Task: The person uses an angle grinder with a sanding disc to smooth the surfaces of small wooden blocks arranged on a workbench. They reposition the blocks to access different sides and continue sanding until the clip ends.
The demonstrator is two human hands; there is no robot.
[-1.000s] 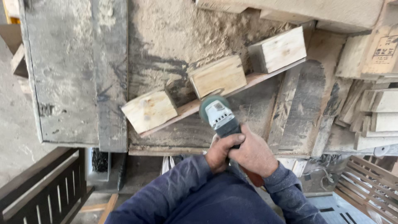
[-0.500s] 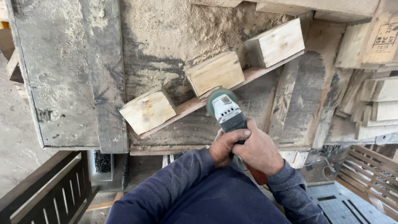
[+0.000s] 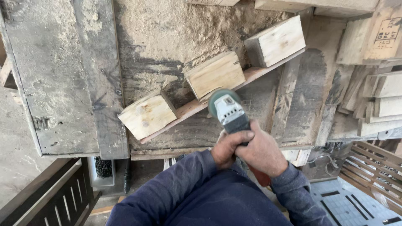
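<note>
I see both my left hand (image 3: 229, 147) and right hand (image 3: 261, 152) wrapped tight around one green grinder (image 3: 228, 111), its head against a thin board (image 3: 222, 98) carrying three wooden blocks (image 3: 215, 75).

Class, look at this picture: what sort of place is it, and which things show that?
Probably a woodworking shop: a sawdust-covered workbench, three wooden blocks on a slat, and both hands gripping a power sander.

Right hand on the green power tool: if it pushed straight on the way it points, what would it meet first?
The right hand points the green power tool up-left. Its head looks already against the thin wooden slat; next would be the middle wooden block, though depth is unclear.
</note>
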